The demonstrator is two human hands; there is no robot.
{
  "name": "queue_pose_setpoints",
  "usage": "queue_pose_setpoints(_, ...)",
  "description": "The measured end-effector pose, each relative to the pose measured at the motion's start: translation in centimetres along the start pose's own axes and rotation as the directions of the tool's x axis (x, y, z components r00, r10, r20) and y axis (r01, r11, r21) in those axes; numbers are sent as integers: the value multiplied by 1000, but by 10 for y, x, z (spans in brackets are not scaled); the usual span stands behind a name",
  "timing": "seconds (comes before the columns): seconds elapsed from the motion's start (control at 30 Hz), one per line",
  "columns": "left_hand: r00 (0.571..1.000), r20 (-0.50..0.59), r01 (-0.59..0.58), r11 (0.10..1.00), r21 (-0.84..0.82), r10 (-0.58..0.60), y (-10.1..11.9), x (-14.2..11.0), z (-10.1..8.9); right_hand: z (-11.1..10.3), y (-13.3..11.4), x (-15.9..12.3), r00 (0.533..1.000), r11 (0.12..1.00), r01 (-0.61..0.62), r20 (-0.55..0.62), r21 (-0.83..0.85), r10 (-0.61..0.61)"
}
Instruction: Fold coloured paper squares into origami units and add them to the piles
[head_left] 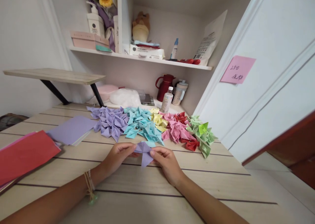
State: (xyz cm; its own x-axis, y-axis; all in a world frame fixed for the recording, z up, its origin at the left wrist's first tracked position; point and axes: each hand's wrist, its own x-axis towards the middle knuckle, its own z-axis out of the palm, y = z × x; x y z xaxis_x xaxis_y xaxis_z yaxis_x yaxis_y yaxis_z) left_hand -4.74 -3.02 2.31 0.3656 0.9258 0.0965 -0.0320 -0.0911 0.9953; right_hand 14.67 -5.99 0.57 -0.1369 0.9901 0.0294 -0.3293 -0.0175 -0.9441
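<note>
A partly folded piece of purple origami paper (144, 152) is held up between both hands, just above the slatted table (152, 181). My left hand (121, 156) pinches its left side between thumb and fingers. On the other side, my right hand (166, 161) grips the right edge, thumb on top. One pointed flap hangs down between the hands. Right behind them lie heaps of folded paper pieces: purple ones (112, 120), light blue ones (142, 124), yellow ones (158, 119), pink ones (177, 129), red ones (192, 145) and green ones (203, 132).
Flat purple sheets (72, 129) and a stack of red paper (27, 155) lie at the left. A small raised wooden shelf (54, 75) stands behind them. At the back are a bottle (167, 100), a red jug (165, 86) and a cup (180, 92). A pink note (238, 70) sticks to the right panel.
</note>
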Motion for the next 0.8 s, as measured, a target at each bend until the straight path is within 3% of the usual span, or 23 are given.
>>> queue_pose_setpoints(0.13, 999, -44, 25, 1000, 7, -25, -2, 1, 2, -1, 2, 2, 996, 998, 56, -71, 22, -55)
queue_pose_setpoints(0.37, 988, -150, 11, 995, -95, -25, -3, 4, 1, 1, 1, 2, 989, 999, -24, -142, 28, 28)
queue_pose_setpoints(0.47, 986, -166, -31, 999, -45, 23, -4, 4, 0, 1, 1, 3, 991, 1000, -7, -136, -2, 7)
queue_pose_setpoints(0.63, 994, -105, -34, 995, 95, 44, 0, 2, 2, 1, 1, 2, 992, 997, 67, -103, -27, -69)
queue_pose_setpoints(0.8, 999, -29, -34, 999, 24, 35, -6, 2, 2, 3, 3, -2, 996, 985, 73, -31, -158, -79)
